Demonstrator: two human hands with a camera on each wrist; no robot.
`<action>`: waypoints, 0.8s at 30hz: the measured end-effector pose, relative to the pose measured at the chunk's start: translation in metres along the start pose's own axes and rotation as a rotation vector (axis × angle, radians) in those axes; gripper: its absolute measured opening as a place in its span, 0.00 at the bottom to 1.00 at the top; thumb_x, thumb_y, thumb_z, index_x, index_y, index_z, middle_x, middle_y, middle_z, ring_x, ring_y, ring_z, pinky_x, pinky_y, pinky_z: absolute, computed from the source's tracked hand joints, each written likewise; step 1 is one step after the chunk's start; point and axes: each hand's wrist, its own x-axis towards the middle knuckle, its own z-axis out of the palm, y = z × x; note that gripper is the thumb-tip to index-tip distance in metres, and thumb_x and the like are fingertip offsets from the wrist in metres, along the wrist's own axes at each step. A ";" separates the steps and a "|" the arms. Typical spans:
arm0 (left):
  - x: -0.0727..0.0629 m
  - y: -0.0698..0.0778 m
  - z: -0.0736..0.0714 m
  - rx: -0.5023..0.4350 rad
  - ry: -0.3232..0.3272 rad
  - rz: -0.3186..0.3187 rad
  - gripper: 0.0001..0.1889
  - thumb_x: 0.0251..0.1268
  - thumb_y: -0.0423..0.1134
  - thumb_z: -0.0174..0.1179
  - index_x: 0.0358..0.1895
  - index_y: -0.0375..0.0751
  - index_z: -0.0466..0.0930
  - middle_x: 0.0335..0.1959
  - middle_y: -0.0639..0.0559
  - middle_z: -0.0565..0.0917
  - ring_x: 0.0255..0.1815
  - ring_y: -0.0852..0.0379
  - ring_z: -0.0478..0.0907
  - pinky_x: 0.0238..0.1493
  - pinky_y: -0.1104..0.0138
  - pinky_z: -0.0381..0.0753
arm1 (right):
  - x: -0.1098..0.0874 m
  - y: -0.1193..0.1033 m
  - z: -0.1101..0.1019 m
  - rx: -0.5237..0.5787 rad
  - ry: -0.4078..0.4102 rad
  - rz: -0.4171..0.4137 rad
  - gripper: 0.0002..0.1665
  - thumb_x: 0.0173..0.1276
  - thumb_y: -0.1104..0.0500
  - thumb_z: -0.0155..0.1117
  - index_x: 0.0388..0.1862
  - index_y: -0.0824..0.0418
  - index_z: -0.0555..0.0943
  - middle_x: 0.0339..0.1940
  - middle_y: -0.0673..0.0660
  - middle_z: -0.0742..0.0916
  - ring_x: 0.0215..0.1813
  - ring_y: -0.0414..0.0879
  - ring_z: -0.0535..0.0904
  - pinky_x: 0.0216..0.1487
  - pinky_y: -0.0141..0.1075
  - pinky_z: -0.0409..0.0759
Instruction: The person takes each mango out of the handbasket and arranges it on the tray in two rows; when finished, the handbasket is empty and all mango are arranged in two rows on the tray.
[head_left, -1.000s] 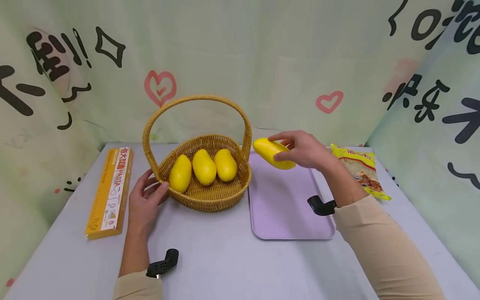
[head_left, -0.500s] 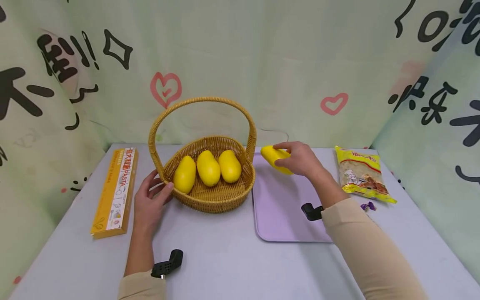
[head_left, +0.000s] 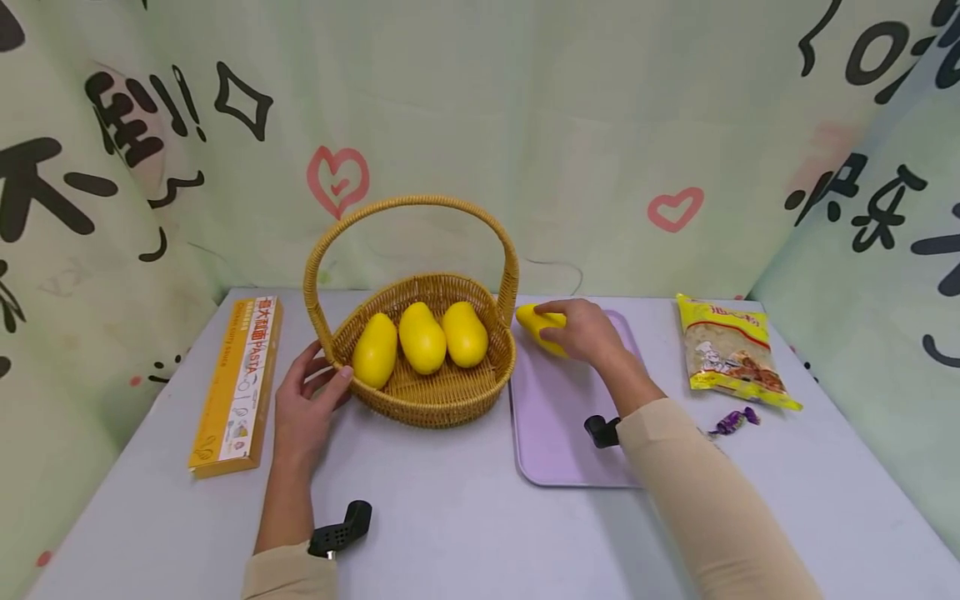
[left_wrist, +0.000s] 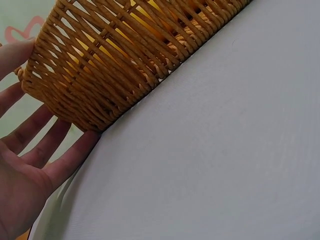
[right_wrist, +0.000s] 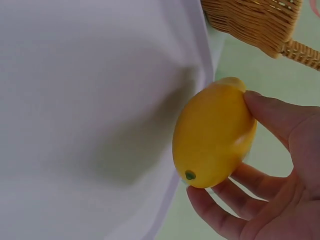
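A yellow mango with a small green stem spot is pinched between the thumb and fingers of my right hand, over the far left part of the lilac tray. In the right wrist view its shadow falls on the tray. My left hand grips the left side of the wicker basket, thumb at the rim and fingers against the outer wall. Inside lie three more mangoes: one on the left, one in the middle and one on the right.
A yellow pasta box lies left of my left hand. To the right of the tray are a yellow food packet and a purple-wrapped candy. The basket's tall handle arches above it; a printed curtain hangs behind the table.
My right hand has lowered the mango toward the tray's far left part. The candy has come into view from behind the right arm. My left hand keeps its hold on the basket.
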 end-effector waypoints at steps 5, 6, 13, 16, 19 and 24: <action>0.000 0.001 0.001 -0.004 -0.006 0.003 0.38 0.72 0.49 0.65 0.82 0.58 0.59 0.71 0.44 0.70 0.70 0.48 0.72 0.46 0.82 0.82 | 0.004 0.001 0.010 0.012 0.021 0.032 0.27 0.76 0.55 0.62 0.73 0.56 0.78 0.74 0.66 0.77 0.76 0.65 0.69 0.78 0.60 0.65; 0.000 0.001 0.001 -0.004 -0.005 0.002 0.38 0.72 0.49 0.65 0.82 0.58 0.59 0.71 0.44 0.70 0.70 0.48 0.72 0.46 0.82 0.83 | 0.005 0.001 0.012 0.006 0.028 0.036 0.27 0.76 0.55 0.63 0.72 0.56 0.78 0.74 0.66 0.77 0.75 0.65 0.69 0.78 0.59 0.66; -0.002 0.001 0.002 -0.001 -0.002 -0.005 0.38 0.73 0.49 0.65 0.82 0.58 0.59 0.71 0.44 0.70 0.70 0.48 0.72 0.47 0.83 0.82 | 0.007 -0.002 0.017 -0.052 0.044 0.039 0.29 0.74 0.53 0.63 0.73 0.57 0.77 0.70 0.72 0.76 0.69 0.67 0.73 0.71 0.58 0.73; -0.001 0.001 0.003 0.002 -0.003 -0.007 0.38 0.72 0.49 0.65 0.81 0.58 0.60 0.71 0.44 0.70 0.70 0.48 0.72 0.47 0.83 0.82 | 0.006 -0.002 0.017 -0.035 0.013 0.040 0.32 0.73 0.53 0.63 0.74 0.57 0.75 0.71 0.74 0.74 0.70 0.67 0.70 0.72 0.59 0.71; -0.001 0.000 0.003 0.005 0.007 -0.004 0.38 0.72 0.50 0.66 0.81 0.58 0.60 0.70 0.45 0.71 0.70 0.48 0.73 0.47 0.82 0.82 | 0.007 -0.002 0.016 0.013 -0.018 0.030 0.35 0.70 0.55 0.64 0.76 0.59 0.73 0.73 0.74 0.71 0.71 0.67 0.68 0.72 0.61 0.70; -0.001 -0.001 0.002 0.015 0.018 -0.003 0.38 0.72 0.50 0.66 0.81 0.57 0.60 0.70 0.45 0.72 0.69 0.48 0.73 0.46 0.82 0.82 | 0.011 -0.002 0.018 0.103 -0.023 0.013 0.36 0.68 0.57 0.67 0.75 0.60 0.74 0.74 0.74 0.70 0.71 0.67 0.66 0.74 0.60 0.68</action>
